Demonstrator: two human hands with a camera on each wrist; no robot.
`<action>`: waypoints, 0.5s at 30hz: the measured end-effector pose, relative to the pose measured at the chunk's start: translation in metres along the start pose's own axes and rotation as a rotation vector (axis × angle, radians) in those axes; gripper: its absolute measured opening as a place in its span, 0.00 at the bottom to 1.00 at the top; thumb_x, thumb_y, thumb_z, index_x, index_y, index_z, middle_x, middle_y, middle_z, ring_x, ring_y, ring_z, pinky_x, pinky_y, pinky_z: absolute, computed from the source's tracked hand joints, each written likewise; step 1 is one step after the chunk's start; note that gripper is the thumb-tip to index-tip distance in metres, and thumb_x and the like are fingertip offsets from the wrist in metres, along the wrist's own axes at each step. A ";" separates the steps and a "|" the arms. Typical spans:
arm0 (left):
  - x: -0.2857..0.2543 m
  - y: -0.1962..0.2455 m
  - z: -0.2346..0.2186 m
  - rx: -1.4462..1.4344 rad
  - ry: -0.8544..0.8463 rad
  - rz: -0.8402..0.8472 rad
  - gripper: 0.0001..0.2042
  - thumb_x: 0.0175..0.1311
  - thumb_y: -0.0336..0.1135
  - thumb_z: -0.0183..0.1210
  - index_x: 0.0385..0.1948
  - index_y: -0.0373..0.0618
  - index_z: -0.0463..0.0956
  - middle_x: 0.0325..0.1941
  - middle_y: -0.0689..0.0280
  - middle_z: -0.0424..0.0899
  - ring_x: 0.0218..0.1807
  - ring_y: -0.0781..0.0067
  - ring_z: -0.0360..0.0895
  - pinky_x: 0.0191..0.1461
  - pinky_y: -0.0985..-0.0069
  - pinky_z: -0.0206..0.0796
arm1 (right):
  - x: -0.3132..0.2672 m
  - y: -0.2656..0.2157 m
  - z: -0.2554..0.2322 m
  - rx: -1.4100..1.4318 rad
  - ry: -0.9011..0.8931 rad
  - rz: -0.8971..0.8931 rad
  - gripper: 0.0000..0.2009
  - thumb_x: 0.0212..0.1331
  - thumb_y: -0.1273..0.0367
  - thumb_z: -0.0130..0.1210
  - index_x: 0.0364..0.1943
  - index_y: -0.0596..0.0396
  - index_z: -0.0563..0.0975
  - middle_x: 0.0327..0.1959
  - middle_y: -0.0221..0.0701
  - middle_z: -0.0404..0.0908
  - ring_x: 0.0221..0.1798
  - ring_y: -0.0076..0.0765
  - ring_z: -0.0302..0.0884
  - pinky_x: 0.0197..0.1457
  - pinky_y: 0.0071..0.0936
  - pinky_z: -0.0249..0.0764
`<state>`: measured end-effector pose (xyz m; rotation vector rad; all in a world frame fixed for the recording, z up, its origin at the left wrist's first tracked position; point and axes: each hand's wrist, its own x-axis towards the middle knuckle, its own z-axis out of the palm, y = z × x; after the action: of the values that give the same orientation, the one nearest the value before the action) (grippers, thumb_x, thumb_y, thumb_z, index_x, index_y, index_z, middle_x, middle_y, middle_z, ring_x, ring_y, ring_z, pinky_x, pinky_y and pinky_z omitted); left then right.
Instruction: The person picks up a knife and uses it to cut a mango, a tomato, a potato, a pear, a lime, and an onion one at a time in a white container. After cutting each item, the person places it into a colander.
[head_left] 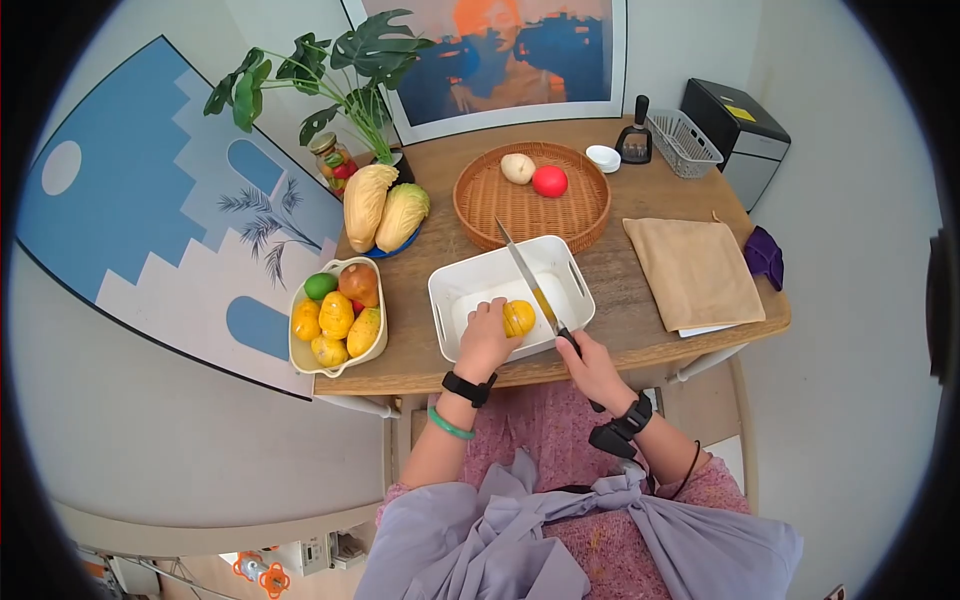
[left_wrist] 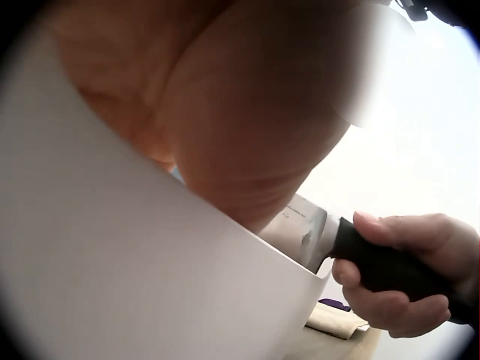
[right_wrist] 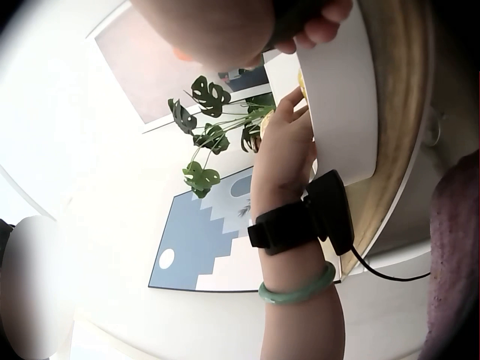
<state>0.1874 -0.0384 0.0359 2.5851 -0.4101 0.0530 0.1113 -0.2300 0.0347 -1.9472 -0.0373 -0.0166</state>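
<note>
In the head view a yellow fruit (head_left: 519, 318), with fine lines across its surface, sits inside a white bin (head_left: 440, 318) with handle slots. My left hand (head_left: 487, 335) reaches over the bin's near rim and holds the fruit from its left side. My right hand (head_left: 594, 368) grips the black handle of a large knife (head_left: 521, 262) just right of the fruit. The blade slants up and away across the bin, with a yellow smear on it. In the left wrist view the right hand's fingers (left_wrist: 390, 307) wrap round the handle; the left palm hides the fruit.
Left of the bin stands a cream basket (head_left: 383, 335) of fruit, with cabbages (head_left: 385, 210) and a plant behind. A wicker tray (head_left: 480, 215) holds a potato (head_left: 517, 168) and a red tomato (head_left: 550, 181). A tan cloth bag (head_left: 692, 272) lies right.
</note>
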 end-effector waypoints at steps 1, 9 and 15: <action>-0.002 0.001 -0.002 -0.056 0.017 -0.024 0.30 0.44 0.33 0.69 0.53 0.43 0.69 0.48 0.53 0.75 0.52 0.48 0.72 0.55 0.60 0.69 | 0.002 0.002 0.001 -0.015 -0.004 0.017 0.18 0.68 0.58 0.48 0.37 0.64 0.72 0.30 0.55 0.77 0.38 0.63 0.77 0.40 0.43 0.71; -0.001 -0.005 -0.003 -0.197 0.087 -0.030 0.26 0.47 0.28 0.64 0.53 0.41 0.71 0.52 0.51 0.75 0.55 0.48 0.71 0.60 0.62 0.66 | 0.008 0.006 0.010 -0.048 0.029 0.043 0.19 0.68 0.58 0.48 0.33 0.65 0.71 0.25 0.54 0.76 0.33 0.63 0.76 0.36 0.44 0.70; 0.007 -0.017 -0.009 -0.176 0.050 0.067 0.23 0.49 0.24 0.62 0.51 0.43 0.72 0.49 0.52 0.75 0.52 0.47 0.72 0.56 0.61 0.68 | 0.011 -0.003 0.007 -0.101 0.030 0.001 0.20 0.68 0.58 0.49 0.31 0.66 0.71 0.25 0.55 0.76 0.32 0.63 0.76 0.35 0.44 0.70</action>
<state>0.1997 -0.0225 0.0363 2.3915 -0.4621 0.1002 0.1219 -0.2219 0.0348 -2.0472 -0.0165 -0.0478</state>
